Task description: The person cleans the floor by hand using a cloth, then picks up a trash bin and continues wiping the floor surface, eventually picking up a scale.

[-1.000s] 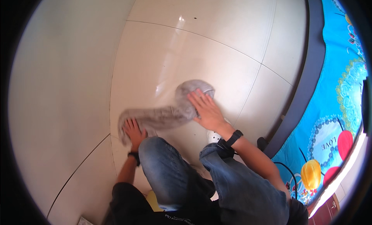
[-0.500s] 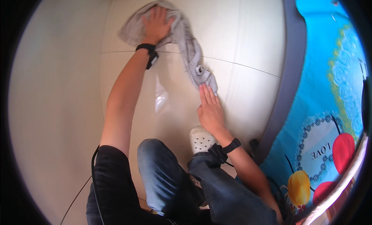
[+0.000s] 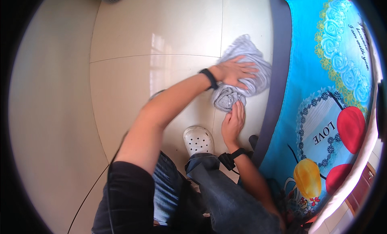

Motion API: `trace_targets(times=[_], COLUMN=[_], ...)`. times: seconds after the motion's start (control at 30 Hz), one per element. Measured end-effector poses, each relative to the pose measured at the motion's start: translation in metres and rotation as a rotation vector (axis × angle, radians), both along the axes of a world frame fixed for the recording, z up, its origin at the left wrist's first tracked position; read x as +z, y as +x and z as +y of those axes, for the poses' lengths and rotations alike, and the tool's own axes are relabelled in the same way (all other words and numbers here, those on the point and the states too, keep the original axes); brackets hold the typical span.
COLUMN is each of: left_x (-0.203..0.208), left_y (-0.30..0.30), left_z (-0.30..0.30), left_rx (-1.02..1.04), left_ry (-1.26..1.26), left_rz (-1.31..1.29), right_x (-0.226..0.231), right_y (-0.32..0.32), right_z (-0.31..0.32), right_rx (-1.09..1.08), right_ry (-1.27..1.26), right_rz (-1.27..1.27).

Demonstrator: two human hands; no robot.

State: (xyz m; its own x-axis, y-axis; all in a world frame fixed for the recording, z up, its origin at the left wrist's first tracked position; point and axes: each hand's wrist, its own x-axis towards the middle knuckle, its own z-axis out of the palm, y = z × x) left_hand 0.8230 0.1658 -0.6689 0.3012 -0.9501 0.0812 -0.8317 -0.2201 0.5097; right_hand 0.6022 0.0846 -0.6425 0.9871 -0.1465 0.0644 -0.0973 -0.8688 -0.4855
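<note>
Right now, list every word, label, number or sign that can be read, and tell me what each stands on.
Wording left uncopied; this is where it stands:
Large dark capitals: readable, on the lower pale panel of the blue flowered cover.
Slanting dark script: partly readable, on the cover's upper pale panel.
Grey cloth and white clog: no text visible.

Grey cloth point(image 3: 261, 79); blue, flower-patterned sheet point(image 3: 300, 79)

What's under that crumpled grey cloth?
Pale, glossy floor tiles show beside the crumpled grey fabric cloth. What lies directly beneath it is covered; the left hand rests on top.
</note>
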Motion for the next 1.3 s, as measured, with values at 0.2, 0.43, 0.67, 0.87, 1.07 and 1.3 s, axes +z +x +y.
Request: trace_targets(times=[0.2, 0.43, 0.67, 0.87, 1.07, 1.3], left_x=[0.027, 0.035, 0.021, 0.018, 0.016, 0.013], left_y=[-0.042, -0.095, -0.055, -0.06, -0.06, -0.057], left_z=[0.165, 0.217, 0.18, 0.189, 0.18, 0.173], left_rx=[0.36, 0.481, 0.564, 0.603, 0.626, 0.643], left_ry=[0.259, 0.352, 0.234, 0.21, 0.205, 0.195], left_rz=[0.01, 0.156, -0.068, -0.055, 0.002, 0.025], right_x=[-0.011, -0.019, -0.068, -0.06, -0.058, -0.055], right_y=[0.059, 0.204, 0.338, 0.332, 0.237, 0.347], right_z=[0.008, -0.06, -0.108, -0.011, -0.017, -0.102], right_rx=[-0.423, -0.959, -0.641, 0.33, -0.149, -0.832], right_ry=[0.14, 0.001, -0.237, -0.224, -0.242, -0.22], right_rz=[0.045, 0.214, -0.063, -0.223, -0.102, 0.067])
